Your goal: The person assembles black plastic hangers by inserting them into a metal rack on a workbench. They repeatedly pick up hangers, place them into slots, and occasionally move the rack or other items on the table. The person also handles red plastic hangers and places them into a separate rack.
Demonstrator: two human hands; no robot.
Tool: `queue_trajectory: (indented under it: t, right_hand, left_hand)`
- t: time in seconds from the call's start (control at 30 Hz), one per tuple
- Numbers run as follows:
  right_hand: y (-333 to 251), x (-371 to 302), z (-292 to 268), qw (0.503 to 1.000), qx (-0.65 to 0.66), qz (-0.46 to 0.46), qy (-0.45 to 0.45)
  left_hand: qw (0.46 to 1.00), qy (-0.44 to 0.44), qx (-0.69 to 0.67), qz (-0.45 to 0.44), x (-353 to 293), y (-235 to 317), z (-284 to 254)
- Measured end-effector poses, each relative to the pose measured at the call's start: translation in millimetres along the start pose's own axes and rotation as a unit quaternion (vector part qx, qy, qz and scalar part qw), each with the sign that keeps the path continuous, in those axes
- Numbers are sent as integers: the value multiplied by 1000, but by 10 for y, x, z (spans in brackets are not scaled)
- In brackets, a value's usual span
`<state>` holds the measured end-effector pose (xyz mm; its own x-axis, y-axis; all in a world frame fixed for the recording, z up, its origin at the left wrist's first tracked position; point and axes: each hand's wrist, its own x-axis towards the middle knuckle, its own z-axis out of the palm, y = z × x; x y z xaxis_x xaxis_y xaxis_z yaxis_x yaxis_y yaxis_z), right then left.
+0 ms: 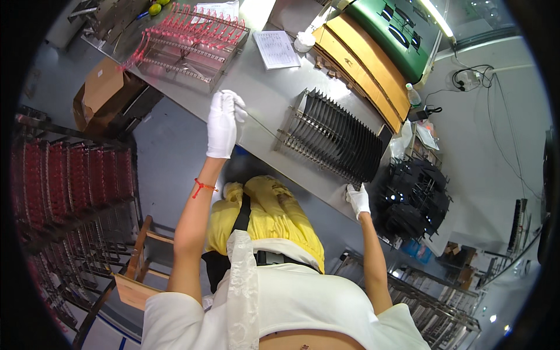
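My left hand [224, 119], in a white glove, is raised over the metal table's front edge [262, 93] and pinches one end of a thin wire or rod [259, 125] that runs toward a metal rack of dark plates [332, 137]. My right hand [357, 199], also gloved, rests on the table edge by the rack's near corner; its fingers look curled, and what they grip is hard to tell.
A wire rack of red parts [189, 41] stands at the table's far left. A white paper sheet [277, 49], a white bottle [304, 41], yellow-brown boards [361, 70] and a green machine [396, 32] lie beyond. Red racks [70, 181] at left, black parts [411, 198] at right.
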<state>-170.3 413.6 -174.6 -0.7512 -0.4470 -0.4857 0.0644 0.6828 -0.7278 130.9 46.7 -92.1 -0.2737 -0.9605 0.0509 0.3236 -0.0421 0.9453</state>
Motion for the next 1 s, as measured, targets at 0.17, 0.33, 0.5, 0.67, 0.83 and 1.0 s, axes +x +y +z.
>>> queue_trajectory:
  t: [0.17,0.33,0.5,0.67,0.83,1.0]
  right_hand:
    - [30,13,44,999,-38,-6,31]
    - [115,0,10,999,-1,3,34]
    - [92,-5,71,998,-20,-9,53]
    - [162,66,27,997,-41,-21,60]
    - [115,-1,55,997,-42,-22,54]
    - [153,42,43,998,-26,-18,60]
  left_hand:
    - [999,-43,-32,1,-85,-257,-131]
    - [999,11,-48,-10,89,-255,-270]
    - [994,-83,-68,-20,130,-291,-286]
    - [975,86,-101,-176,131,-574,-487]
    - [959,52,-60,-272,-178,-840,-172]
    - [947,-9,-61,-314,-121,-943,-191]
